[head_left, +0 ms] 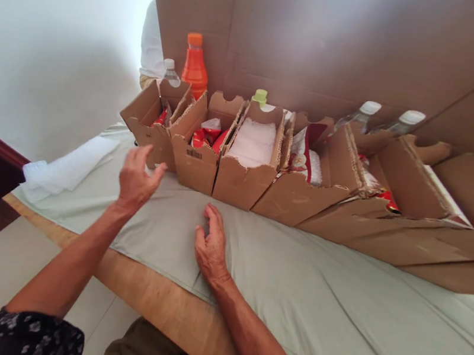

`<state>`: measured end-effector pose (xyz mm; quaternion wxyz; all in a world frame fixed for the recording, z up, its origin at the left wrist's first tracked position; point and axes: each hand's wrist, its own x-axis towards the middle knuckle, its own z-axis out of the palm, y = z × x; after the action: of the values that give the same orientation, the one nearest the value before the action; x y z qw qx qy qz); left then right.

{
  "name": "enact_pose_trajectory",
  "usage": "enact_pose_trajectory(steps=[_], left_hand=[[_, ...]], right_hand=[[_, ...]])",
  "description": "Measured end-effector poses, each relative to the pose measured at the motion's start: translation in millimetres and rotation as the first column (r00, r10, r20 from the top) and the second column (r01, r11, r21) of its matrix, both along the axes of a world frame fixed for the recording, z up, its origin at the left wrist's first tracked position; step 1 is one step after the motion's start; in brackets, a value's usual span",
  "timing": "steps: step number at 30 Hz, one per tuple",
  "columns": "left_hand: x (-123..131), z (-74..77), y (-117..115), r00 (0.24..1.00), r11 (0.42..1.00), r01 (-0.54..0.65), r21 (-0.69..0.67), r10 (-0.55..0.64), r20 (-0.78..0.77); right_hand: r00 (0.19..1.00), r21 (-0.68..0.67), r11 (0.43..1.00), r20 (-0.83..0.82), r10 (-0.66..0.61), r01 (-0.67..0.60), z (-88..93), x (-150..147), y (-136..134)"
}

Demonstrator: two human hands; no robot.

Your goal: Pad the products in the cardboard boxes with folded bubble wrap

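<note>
My left hand (138,179) is held up in front of the leftmost cardboard box (157,144), thumb and fingers apart, with nothing in it. Lower and to the right, my right hand (212,244) hovers over or rests on the green cloth (270,255), its fingers loosely curved and holding nothing. Nearest to it stand a cardboard box with red packets (195,171) and a box (242,184) with white folded wrap (253,142) inside. Farther right, another box (305,203) holds a red and white packet (301,152).
An orange bottle (195,69), a clear bottle (170,73) and two white-capped bottles (366,114) stand behind the boxes. A large cardboard panel (313,39) rises at the back. White bubble wrap (70,166) lies at the left, near the wooden table edge (148,286).
</note>
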<state>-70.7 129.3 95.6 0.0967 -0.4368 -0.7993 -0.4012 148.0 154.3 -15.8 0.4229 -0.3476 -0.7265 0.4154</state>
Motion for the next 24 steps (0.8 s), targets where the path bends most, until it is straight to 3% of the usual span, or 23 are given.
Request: enact_pose_trajectory(steps=[3,6,9,11,13,15,18,20,22,24], left_hand=[[-38.3,32.2,-0.3,0.955,0.992,0.092,0.09,-0.063,-0.29],[-70.2,56.9,17.6,0.927,0.99,0.135,-0.052,-0.144,-0.346],[-87.7,69.3,25.0,0.902,0.957,0.185,-0.225,-0.256,-0.348],[-91.1,73.2,10.9,0.863,0.933,0.216,-0.286,-0.32,-0.391],[-86.2,75.6,-17.5,0.836,0.926,0.229,-0.3,-0.345,-0.426],[-68.2,77.5,-51.3,0.813,0.917,0.263,-0.298,-0.378,-0.444],[-9.7,81.2,-90.3,0.726,0.869,0.375,-0.321,-0.491,-0.481],[42.3,85.8,-101.8,0.677,0.86,0.391,-0.328,-0.51,-0.53],[86.9,93.0,-106.0,0.656,0.865,0.447,-0.227,-0.49,-0.575],[106.9,100.1,-110.3,0.647,0.828,0.555,-0.073,-0.485,-0.588]], right_hand=[[1.0,0.004,1.0,0.02,0.014,-0.014,0.5,-0.6,1.8],[0.999,0.006,1.0,0.039,0.03,-0.03,3.0,-1.4,4.2],[0.999,0.008,1.0,0.038,0.03,-0.03,7.0,-1.7,6.0],[0.999,0.009,1.0,0.018,0.03,-0.03,9.8,-1.3,6.6],[0.999,0.005,1.0,-0.016,0.031,-0.031,11.8,-0.7,7.2],[0.998,-0.009,1.0,-0.057,0.026,-0.026,12.7,-0.6,8.3],[0.994,-0.053,0.999,-0.114,0.0,-0.006,13.0,-3.1,12.0],[0.99,-0.093,0.996,-0.142,-0.027,0.013,13.4,-5.6,15.8],[0.985,-0.136,0.99,-0.162,-0.056,0.034,15.1,-5.5,19.9],[0.981,-0.183,0.982,-0.173,-0.084,0.051,19.0,1.2,23.4]])
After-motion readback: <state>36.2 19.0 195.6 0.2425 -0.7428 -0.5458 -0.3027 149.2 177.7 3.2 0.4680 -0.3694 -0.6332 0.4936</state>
